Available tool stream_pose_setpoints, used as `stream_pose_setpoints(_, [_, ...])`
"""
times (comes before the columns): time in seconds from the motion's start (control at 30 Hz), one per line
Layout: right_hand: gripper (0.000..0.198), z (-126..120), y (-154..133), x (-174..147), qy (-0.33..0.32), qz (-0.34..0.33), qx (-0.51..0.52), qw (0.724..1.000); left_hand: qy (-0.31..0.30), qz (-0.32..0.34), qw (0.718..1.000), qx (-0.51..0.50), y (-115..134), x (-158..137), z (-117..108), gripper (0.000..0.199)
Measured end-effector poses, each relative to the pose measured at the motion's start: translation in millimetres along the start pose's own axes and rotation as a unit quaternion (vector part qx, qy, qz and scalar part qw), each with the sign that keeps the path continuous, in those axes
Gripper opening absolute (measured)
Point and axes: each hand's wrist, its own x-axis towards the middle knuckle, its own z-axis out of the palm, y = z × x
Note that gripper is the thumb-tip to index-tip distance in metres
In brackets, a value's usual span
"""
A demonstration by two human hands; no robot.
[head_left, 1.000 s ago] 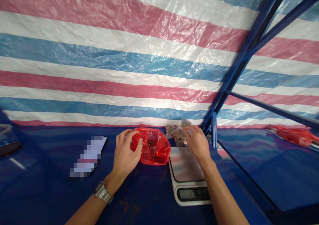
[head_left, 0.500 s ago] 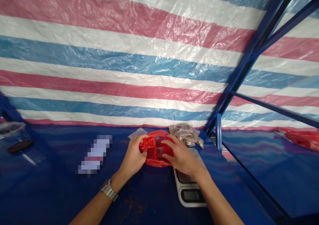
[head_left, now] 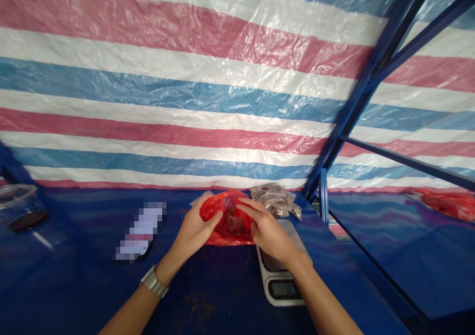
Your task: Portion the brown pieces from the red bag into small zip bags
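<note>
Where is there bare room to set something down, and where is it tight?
The blue table is bare between the clear tub and the smartphone. In front of the red plastic bag, it is free but marked. Around the bag's sides and back it is crowded: left hand, right hand, digital scale and small clear bags.

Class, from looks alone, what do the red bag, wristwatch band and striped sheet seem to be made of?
Red bag: likely thin plastic film, glossy, judging by its crinkles and shine.
Wristwatch band: probably metal, silvery, with link-like segments.
Striped sheet: apparently woven plastic, shiny; fine weave and creased highlights show.
</note>
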Motion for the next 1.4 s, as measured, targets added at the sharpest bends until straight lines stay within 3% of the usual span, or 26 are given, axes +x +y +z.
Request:
stream_pose_setpoints(0.07, [0.076, 0.6, -1.7, 0.4, 0.016, 0.002, -0.002, 1.0, -0.035, 0.01, 0.999, -0.013, -2.0, 1.6, 0.0, 0.04])
stream_pose_setpoints(0.2, [0.074, -2.1, -6.7, 3.4, 0.046, -0.016, -0.019, 0.999, 0.057, 0.095, 0.99, 0.09, 3.3, -1.0, -10.2, 0.047])
stream_pose_setpoints(0.37, [0.066, -2.8, -14.4, 4.0, 0.033, -0.034, -0.045, 0.998, 0.106, 0.207, 0.951, 0.204, 10.3, -9.2, -17.8, 0.049])
stream_pose_setpoints(0.47, [0.055, -2.1, -19.6, 3.1, -0.022, -0.017, -0.076, 0.997, 0.035, 0.236, 0.941, 0.24, 18.0, -9.4, -19.6, 0.05])
stream_pose_setpoints(0.6, [0.043, -1.7, -28.2, 2.2, -0.09, 0.017, -0.127, 0.988, -0.204, 0.151, 0.947, 0.195, 30.5, -7.4, -24.1, 0.032])
stream_pose_setpoints(0.67, [0.039, -0.6, -31.6, 1.5, -0.1, 0.022, -0.147, 0.984, -0.267, 0.087, 0.946, 0.16, 31.2, -6.1, -25.6, 0.019])
stream_pose_setpoints(0.73, [0.037, 2.2, -32.3, 0.4, -0.112, 0.022, -0.161, 0.98, -0.256, 0.03, 0.954, 0.155, 26.2, -3.1, -26.2, 0.031])
stream_pose_setpoints(0.8, [0.038, 6.6, -30.1, -0.9, -0.119, 0.026, -0.171, 0.978, -0.197, 0.001, 0.965, 0.174, 17.3, 2.1, -27.0, 0.038])
stream_pose_setpoints(0.9, [0.035, 13.4, -24.3, -2.0, -0.124, 0.038, -0.177, 0.976, -0.074, 0.047, 0.973, 0.211, 4.8, 8.9, -28.8, 0.019])
stream_pose_setpoints(0.97, [0.03, 15.7, -21.5, -1.9, -0.128, 0.039, -0.171, 0.976, -0.041, 0.089, 0.974, 0.204, 0.2, 9.2, -28.0, 0.025])
stream_pose_setpoints(1.03, [0.024, 15.3, -20.5, -1.6, -0.125, 0.039, -0.168, 0.977, -0.078, 0.091, 0.976, 0.179, -2.4, 5.6, -23.7, 0.045])
stream_pose_setpoints(1.13, [0.02, 11.1, -20.8, -1.1, -0.116, 0.052, -0.184, 0.975, -0.141, 0.033, 0.975, 0.168, -6.7, -1.3, -12.1, 0.063])
stream_pose_setpoints(1.27, [0.027, 4.0, -21.7, -0.8, -0.105, 0.049, -0.192, 0.975, -0.162, 0.016, 0.979, 0.124, -9.0, -2.6, -1.3, 0.039])
stream_pose_setpoints(1.4, [0.038, 0.7, -23.1, -2.0, -0.116, 0.022, -0.209, 0.971, -0.119, 0.005, 0.982, 0.146, -2.8, -1.4, -2.0, 0.037])
